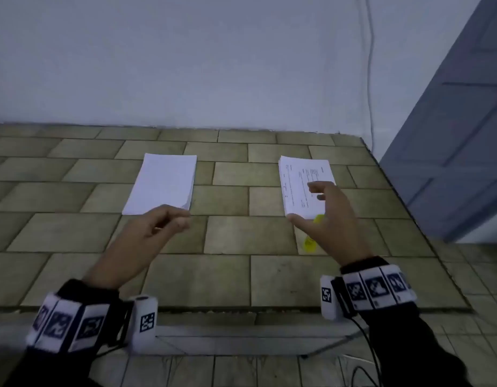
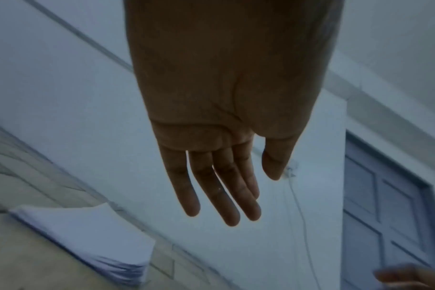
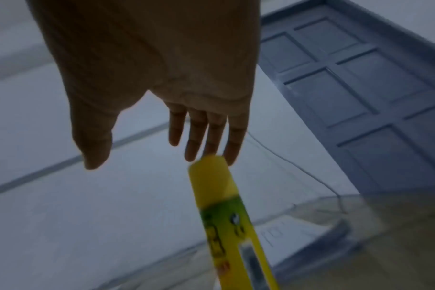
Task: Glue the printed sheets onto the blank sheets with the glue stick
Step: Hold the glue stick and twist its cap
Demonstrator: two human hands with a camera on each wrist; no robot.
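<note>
Head view looks down on a table [image 1: 227, 275] covered in a tan brick-pattern surface, pushed against a pale wall [image 1: 213, 65]. A thin cable [image 1: 369, 79] hangs down that wall near the right corner, and a blue-grey panelled door [image 1: 459, 129] stands to the right. Two stacks of paper lie well apart on the table: a thick blank stack [image 1: 162, 182] to my left, flat and white with squared edges, and a printed stack [image 1: 300, 185] to my right, its top sheet carrying small lines of dark text. A yellow glue stick [image 1: 310, 241] lies on the table just beside the near edge of the printed stack, a smooth plastic cylinder with a green label band; my right hand covers its middle from above.

My left hand [image 1: 155, 227] hovers at the near right corner of the blank stack, fingers loosely extended in the left wrist view and holding nothing. My right hand [image 1: 328, 219] is spread wide over the near part of the printed stack and the glue stick, thumb out to the side, gripping nothing; whether the fingertips touch the paper I cannot tell.
</note>
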